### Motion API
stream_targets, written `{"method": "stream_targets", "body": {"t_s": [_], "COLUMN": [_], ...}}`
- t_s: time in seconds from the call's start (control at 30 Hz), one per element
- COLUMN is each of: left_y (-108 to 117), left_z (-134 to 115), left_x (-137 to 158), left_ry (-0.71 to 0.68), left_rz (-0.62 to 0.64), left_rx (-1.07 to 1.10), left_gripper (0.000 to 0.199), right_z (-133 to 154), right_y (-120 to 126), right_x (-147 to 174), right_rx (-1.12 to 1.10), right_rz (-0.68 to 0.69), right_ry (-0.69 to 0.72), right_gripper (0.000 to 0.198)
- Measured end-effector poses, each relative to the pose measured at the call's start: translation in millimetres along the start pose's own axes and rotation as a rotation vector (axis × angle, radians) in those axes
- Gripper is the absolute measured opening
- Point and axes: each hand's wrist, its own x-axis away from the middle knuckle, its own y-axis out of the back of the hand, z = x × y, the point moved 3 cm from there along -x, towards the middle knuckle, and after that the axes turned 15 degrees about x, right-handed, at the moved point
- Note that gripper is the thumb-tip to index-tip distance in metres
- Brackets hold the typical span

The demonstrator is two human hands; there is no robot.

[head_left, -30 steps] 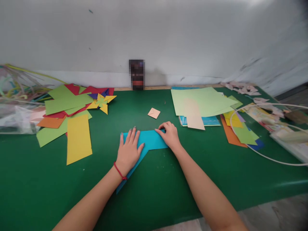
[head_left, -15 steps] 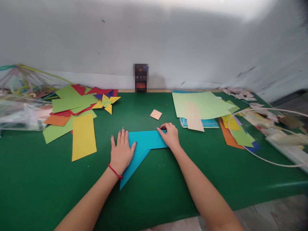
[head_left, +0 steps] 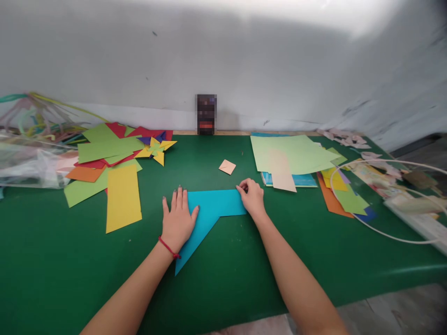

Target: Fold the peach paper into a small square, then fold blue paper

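A folded sheet of blue paper (head_left: 206, 207) lies on the green tabletop, with a strip reaching right and a pointed flap running down toward me. My left hand (head_left: 178, 218) rests flat on its left side, fingers spread, a red cord at the wrist. At the strip's right end, my right hand (head_left: 253, 197) has thumb and fingers pinched together on the upper corner; the fingertips partly hide that corner. Just beyond the blue paper sits a small folded peach paper square (head_left: 227, 167).
Left are a yellow sheet (head_left: 124, 198), piled green and red papers, and a yellow-and-purple paper star (head_left: 155, 149). A pale green sheet (head_left: 291, 153) lies back right, near a white cable loop (head_left: 370, 230). A dark pixelated object (head_left: 206, 114) stands against the wall.
My right hand has slid rightward along the strip's top edge to its end, baring more blue paper. My left hand stays flat on the sheet. The view has shifted slightly.
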Motion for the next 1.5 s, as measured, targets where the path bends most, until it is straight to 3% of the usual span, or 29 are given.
{"method": "stream_targets", "body": {"t_s": [0.17,0.3,0.53,0.73,0.87,0.97,1.2,1.37,1.43,1.5], "left_y": [4,20,35,32,33,34,21,25,31,32], "left_z": [-3,9,55,57,57,54,35,26,16,1], "left_x": [0,-11,-30,-29,-29,-29,-27,-19,-14,-9], "left_ry": [-0.001,-0.013,-0.134,-0.151,-0.119,-0.098,-0.079,0.036,0.006,-0.130], "left_rz": [-0.014,-0.026,0.206,0.263,0.251,0.237,0.096,-0.179,-0.243,-0.152], "left_rx": [0.025,0.137,0.511,0.552,0.566,0.594,0.525,0.498,0.462,0.448], "left_gripper": [0.064,0.050,0.040,0.041,0.040,0.040,0.052,0.071,0.065,0.054], "right_z": [-9,-22,-33,-33,-32,-32,-31,-31,-31,-32], "right_y": [1,2,12,28,29,26,17,16,15,15], "right_x": [-1,-1,-6,-5,-4,-5,-6,-6,-6,-6], "right_rx": [-0.077,-0.193,-0.300,-0.304,-0.339,-0.373,-0.345,-0.314,-0.302,-0.286], "right_rz": [-0.019,-0.007,0.177,0.386,0.428,0.375,0.295,0.290,0.297,0.300], "right_ry": [0.019,-0.006,0.103,0.284,0.304,0.253,0.137,0.140,0.143,0.146], "right_gripper": [0.011,0.013,0.015,0.032,0.026,0.015,0.032,0.033,0.033,0.032]}}
